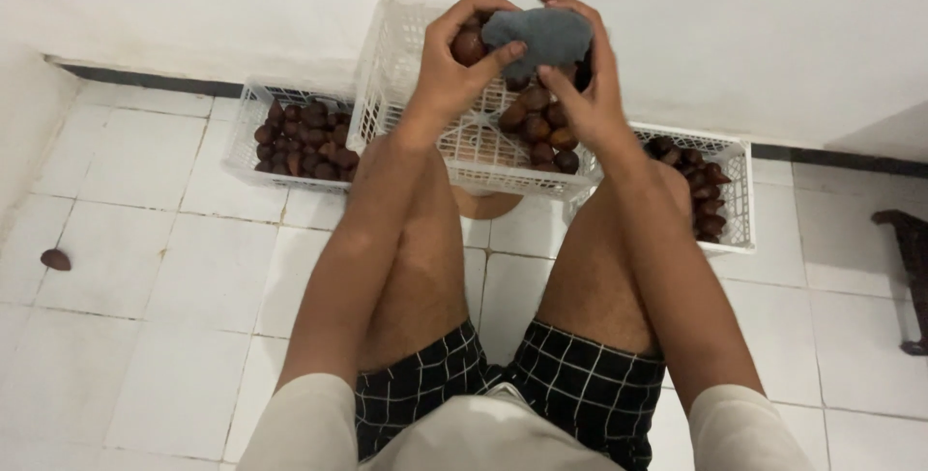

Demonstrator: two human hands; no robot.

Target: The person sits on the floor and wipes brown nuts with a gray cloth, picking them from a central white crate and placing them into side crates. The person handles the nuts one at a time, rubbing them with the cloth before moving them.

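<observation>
Posture: we look down on our own bare knees; checked shorts (pixel 503 379) near edge, white tile floor (pixel 126 268) all round.
Left hand (pixel 449 70): raised over centre crate, fingers curled round a brown fruit (pixel 470 45), thumb pressing edge of the grey cloth (pixel 541 34). Grasping fruit, firm.
Right hand (pixel 585 84): clamped on cloth from the right, fingers over top, thumb underneath. Cloth bunched btwn both hands, touching the fruit.
Fruit: held up at far rim of centre crate, just left of cloth, partly covered by it.
Centre crate (pixel 406 45): white plastic lattice, tilted toward us, resting by our knees; pile of same brown fruit (pixel 541 128) in its right half, left half bare.
Left crate (pixel 249 147): white, on floor by far wall, approx full of brown fruit.
Right crate (pixel 739 191): white, on floor right of our right knee, fruit inside, partly hidden by the leg.
Stray: one brown fruit (pixel 55 259) alone on tiles far left, well apart from crates.
Right edge: dark object (pixel 909 258), can't tell what.
Wall (pixel 754 26): white, dark skirting strip at the base.
</observation>
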